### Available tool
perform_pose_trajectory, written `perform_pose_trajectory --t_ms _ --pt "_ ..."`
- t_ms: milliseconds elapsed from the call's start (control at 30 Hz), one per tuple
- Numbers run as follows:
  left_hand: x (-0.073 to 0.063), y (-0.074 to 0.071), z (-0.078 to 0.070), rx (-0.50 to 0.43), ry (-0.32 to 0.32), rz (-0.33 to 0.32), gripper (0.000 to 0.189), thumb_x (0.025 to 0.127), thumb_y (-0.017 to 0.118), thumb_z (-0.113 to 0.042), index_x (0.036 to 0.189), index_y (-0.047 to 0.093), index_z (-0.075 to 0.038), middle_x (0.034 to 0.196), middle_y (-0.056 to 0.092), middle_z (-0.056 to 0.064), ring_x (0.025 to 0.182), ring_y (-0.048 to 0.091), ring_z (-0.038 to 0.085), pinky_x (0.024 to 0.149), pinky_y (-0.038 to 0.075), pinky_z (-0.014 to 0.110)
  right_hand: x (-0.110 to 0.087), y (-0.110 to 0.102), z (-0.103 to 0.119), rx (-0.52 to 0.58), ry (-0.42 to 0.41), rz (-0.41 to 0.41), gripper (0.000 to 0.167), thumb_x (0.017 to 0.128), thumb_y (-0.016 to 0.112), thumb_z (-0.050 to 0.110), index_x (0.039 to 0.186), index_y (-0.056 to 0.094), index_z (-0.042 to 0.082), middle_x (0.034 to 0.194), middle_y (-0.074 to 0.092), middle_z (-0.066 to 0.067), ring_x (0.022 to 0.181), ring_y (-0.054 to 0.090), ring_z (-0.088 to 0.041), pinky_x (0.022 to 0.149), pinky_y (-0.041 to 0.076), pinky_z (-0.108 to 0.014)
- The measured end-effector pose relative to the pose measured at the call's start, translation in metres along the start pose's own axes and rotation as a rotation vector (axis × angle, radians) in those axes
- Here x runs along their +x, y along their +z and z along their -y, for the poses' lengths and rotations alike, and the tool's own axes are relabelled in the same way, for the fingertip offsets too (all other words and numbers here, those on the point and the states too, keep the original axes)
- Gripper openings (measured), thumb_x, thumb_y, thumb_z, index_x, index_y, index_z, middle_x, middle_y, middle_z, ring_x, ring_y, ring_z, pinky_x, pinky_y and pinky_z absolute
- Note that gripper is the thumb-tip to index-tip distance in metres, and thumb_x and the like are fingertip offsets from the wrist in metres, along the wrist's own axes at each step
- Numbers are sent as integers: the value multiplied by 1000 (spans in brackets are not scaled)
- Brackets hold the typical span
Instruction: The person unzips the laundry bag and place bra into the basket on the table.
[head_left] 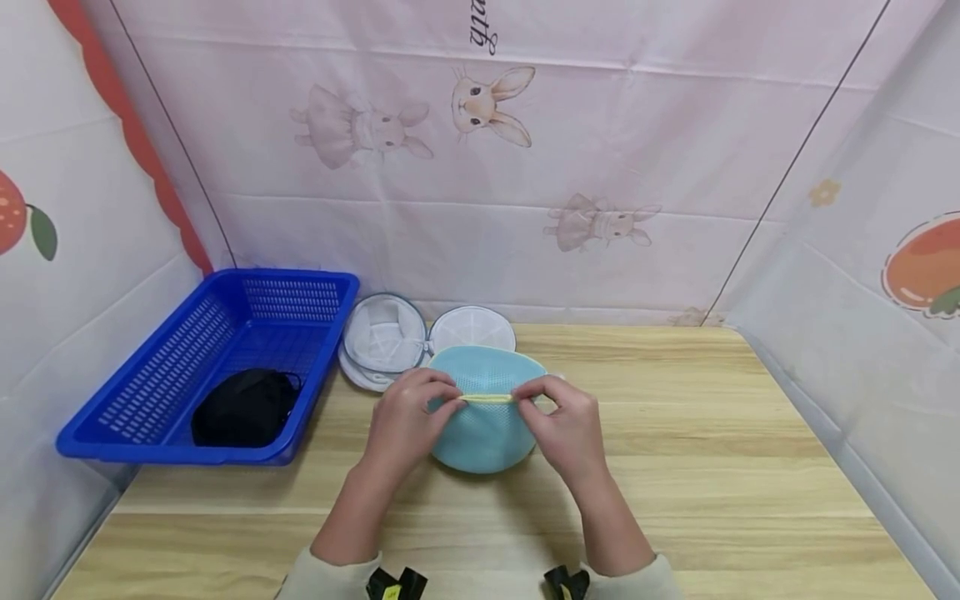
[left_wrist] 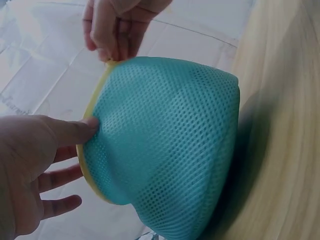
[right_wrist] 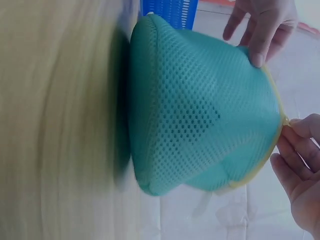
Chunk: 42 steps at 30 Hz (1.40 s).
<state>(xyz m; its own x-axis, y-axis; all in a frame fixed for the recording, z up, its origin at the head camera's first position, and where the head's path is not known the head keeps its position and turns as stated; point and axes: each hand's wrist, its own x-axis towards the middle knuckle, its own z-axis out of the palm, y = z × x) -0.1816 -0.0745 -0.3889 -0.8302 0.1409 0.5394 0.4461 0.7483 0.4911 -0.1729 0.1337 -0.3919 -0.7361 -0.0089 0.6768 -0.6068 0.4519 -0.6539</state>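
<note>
A teal mesh laundry bag (head_left: 483,442) with a yellow zipper edge (head_left: 485,398) stands propped on the table in front of me. My left hand (head_left: 408,412) pinches the edge at its left end. In the left wrist view the left thumb (left_wrist: 82,131) presses on the mesh just inside the yellow trim, with the other fingers behind it. At the right end, my right hand (head_left: 566,421) pinches the edge between thumb and forefinger. The right wrist view shows those fingertips at a small zipper pull (right_wrist: 286,121). The bag's sides bulge outward below the zipper.
To the left stands a blue plastic basket (head_left: 303,417) holding a black cloth pouch (head_left: 246,408). Round white mesh bags with dark trim (head_left: 386,333) lie behind the teal bag, against the pink printed backdrop (head_left: 465,250). White printed sheets flank the wooden table (head_left: 712,467).
</note>
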Motion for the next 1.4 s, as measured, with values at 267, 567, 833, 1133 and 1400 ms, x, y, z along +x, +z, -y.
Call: perform_pose_trajectory --t_ms 267,567,833,1133,1400 --pt "0 5 3 50 -13 2 16 75 86 -13 90 80 -14 99 72 -4 100 65 18 82 56 37 -3 10 3 10 -122 35 22 74 74 -11 80 74 10 78 73 2 72 69 -11 65 57 -23" --pt "-3 10 -12 -5 240 83 21 75 86 -18 95 79 -12 99 72 -4 97 65 16 90 53 34 -5 16 8 6 -112 86 18 76 73 -9 79 72 8 79 73 1 74 68 -10 64 56 -22" --pt "-5 10 -16 -6 149 57 8 78 84 -19 86 80 -17 91 71 -10 92 65 11 80 56 29 -4 15 5 11 -142 94 17 77 73 -8 79 73 9 78 74 1 73 70 -10 63 56 -20" --pt "0 0 -3 -56 64 21 7 79 83 -17 84 79 -14 91 71 -6 92 66 14 84 55 32 1 4 -2 7 -64 22 22 75 73 -11 81 75 9 79 75 1 77 72 -15 69 59 -27" --pt "-1 4 -5 -29 108 57 13 78 84 -20 88 79 -14 93 71 -4 92 66 14 83 56 32 -1 6 0 16 -44 18 20 77 73 -9 81 75 11 80 75 3 76 71 -13 74 57 -21"
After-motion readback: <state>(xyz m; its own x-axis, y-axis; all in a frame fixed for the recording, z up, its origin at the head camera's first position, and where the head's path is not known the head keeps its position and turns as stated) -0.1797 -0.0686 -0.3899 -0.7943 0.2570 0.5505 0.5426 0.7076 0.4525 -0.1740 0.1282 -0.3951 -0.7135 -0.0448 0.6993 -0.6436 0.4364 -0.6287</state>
